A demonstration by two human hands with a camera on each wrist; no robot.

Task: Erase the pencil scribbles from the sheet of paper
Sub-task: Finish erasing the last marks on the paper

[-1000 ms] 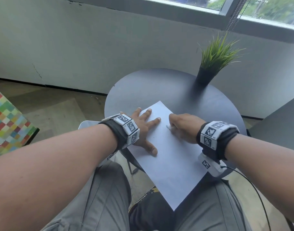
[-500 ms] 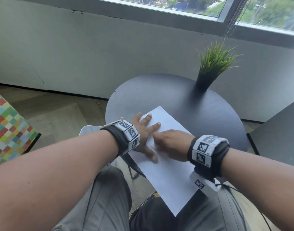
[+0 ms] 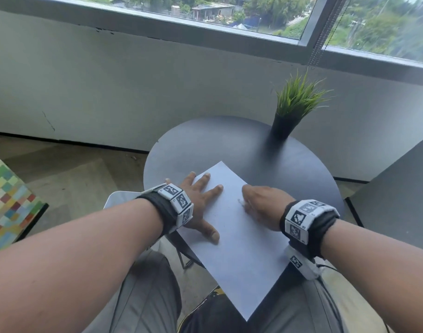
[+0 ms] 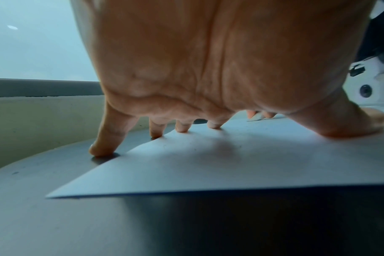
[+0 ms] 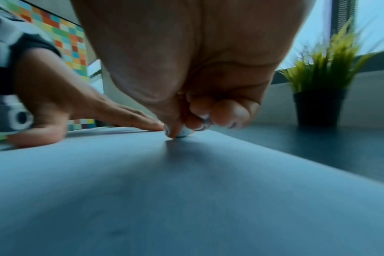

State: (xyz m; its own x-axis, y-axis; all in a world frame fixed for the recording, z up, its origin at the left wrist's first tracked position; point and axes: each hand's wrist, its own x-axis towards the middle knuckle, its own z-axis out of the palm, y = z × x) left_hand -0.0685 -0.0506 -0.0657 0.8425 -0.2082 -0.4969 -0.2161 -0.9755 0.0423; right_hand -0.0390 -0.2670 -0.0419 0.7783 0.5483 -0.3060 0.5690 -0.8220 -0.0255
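sheet of paper (image 3: 239, 239), one, white, lying askew on the round dark worktop (image 3: 229, 143), near corner overhanging the worktop's edge toward the person's lap. pencil scribbles (image 3: 240, 201): one faint patch showing, on the paper just beside the right hand; any others cannot be told. eraser (image 5: 184, 133): one, small and pale, its tip on the paper. right hand (image 3: 263, 207): one, fingers (image 5: 230, 114) curled, pinching the eraser. left hand (image 3: 198, 207): one, fingers spread straight, pressing flat on the paper's left edge, little finger on the worktop beside the paper. potted plant (image 3: 292, 109): one, at the worktop's far side, well apart from the paper. step in hand, as judged: rubbing out the scribble. next move calls for short strokes over the mark with the left hand pinning the paper, lest it crease or slide.
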